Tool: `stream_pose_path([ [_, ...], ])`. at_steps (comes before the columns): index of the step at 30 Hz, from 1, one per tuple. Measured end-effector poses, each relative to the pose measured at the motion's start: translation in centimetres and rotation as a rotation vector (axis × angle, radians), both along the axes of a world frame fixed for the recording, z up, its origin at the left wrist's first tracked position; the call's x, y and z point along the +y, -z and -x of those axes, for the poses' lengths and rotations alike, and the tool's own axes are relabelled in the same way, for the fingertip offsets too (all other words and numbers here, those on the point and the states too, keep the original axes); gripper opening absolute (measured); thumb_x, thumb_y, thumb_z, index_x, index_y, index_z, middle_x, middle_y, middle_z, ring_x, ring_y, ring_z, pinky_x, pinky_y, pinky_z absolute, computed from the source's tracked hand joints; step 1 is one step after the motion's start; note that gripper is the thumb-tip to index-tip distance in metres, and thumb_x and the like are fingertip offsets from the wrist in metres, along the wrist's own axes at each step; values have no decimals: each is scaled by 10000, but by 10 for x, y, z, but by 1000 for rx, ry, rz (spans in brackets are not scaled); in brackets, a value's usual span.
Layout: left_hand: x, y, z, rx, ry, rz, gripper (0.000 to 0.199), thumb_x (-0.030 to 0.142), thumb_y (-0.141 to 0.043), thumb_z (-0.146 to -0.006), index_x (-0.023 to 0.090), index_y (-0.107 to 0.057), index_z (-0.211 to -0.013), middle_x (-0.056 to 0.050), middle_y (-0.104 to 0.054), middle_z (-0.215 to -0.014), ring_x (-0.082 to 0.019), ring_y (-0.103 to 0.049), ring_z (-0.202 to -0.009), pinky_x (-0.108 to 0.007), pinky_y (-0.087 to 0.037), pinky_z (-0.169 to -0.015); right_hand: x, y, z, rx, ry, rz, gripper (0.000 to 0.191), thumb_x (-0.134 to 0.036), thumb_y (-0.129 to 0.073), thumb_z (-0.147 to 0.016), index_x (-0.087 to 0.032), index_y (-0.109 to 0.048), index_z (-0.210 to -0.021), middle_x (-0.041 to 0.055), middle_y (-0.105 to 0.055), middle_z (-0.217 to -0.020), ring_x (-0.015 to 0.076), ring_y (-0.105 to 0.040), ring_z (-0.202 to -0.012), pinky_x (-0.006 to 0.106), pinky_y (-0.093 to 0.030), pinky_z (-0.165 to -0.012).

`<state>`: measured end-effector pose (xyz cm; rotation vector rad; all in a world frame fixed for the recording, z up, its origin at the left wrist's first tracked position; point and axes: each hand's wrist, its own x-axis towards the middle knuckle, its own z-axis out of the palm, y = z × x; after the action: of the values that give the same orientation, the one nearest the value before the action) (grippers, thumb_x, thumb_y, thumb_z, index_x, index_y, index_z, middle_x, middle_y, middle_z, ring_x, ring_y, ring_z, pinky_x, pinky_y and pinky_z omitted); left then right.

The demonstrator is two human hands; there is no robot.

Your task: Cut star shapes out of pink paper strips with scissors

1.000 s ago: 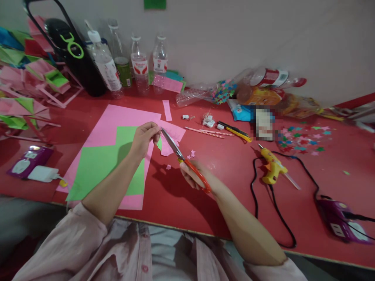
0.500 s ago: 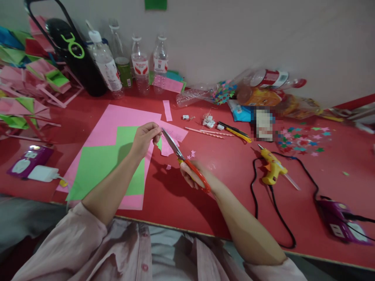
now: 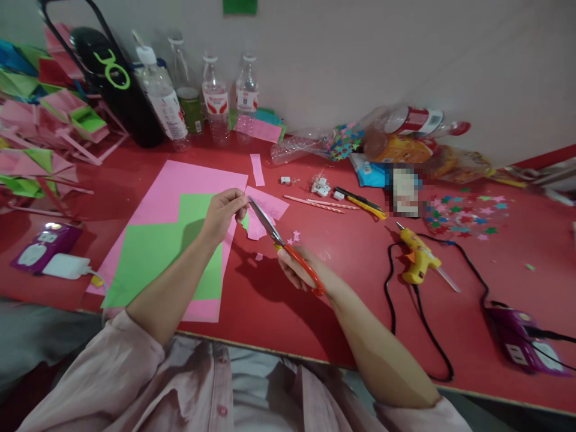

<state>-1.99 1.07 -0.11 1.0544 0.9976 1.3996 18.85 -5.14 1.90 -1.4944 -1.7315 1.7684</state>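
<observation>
My right hand [image 3: 294, 268] is closed around the orange handles of a pair of scissors [image 3: 273, 231], whose blades point up and left. The blade tips are at the fingertips of my left hand [image 3: 228, 210], which is pinched closed; whatever small piece it holds is too small to make out. Below and behind the blades lie pink paper scraps [image 3: 257, 227] and a few small pink stars [image 3: 296, 236]. Under my left forearm, a green sheet [image 3: 157, 258] rests on a larger pink sheet [image 3: 155, 189].
A yellow glue gun [image 3: 418, 255] with a black cord lies at right, near a purple power strip [image 3: 524, 339]. Bottles [image 3: 216, 102] and a black flask [image 3: 121, 90] stand along the wall. Folded paper shapes [image 3: 49, 120] crowd the left. A cutter [image 3: 364, 205] lies behind.
Almost nothing differs. The scissors and my right hand have shifted very slightly; my left hand keeps its pinch in the same place.
</observation>
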Motion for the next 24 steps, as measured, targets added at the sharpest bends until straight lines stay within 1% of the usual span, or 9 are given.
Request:
stream_pose_path([
  [9,0,-2,-1,-8,-3,8,164,221,-618,-717,169,-562,-573,43,-502,-447,-35,-425,-387,-165,-337,-385,2,3,1,-2,-7,2,513,-676,-433,-832,-204,-423,-633,-70,-425,-358,53,-334,-273,171,-280,-302],
  [14,-2,-2,-4,-13,9,-1,187,268,-629,-732,171,-552,-591,39,-522,-465,-40,-449,-400,-169,-360,-402,4,9,1,26,12,13,525,-690,-437,-819,-198,-444,-638,-70,-435,-357,53,-356,-268,163,-283,-294],
  [18,-3,-1,-5,-8,15,-24,191,253,-613,-746,173,-537,-590,38,-535,-469,-44,-469,-415,-168,-377,-422,7,14,1,65,-7,50,527,-695,-448,-810,-195,-457,-643,-65,-450,-345,55,-359,-258,165,-297,-291],
  [24,-2,-1,-3,6,4,-39,178,215,-601,-729,173,-509,-582,42,-549,-481,-43,-481,-418,-177,-393,-442,4,10,1,57,-7,46,506,-657,-453,-832,-196,-437,-623,-67,-441,-347,52,-352,-262,162,-293,-292],
])
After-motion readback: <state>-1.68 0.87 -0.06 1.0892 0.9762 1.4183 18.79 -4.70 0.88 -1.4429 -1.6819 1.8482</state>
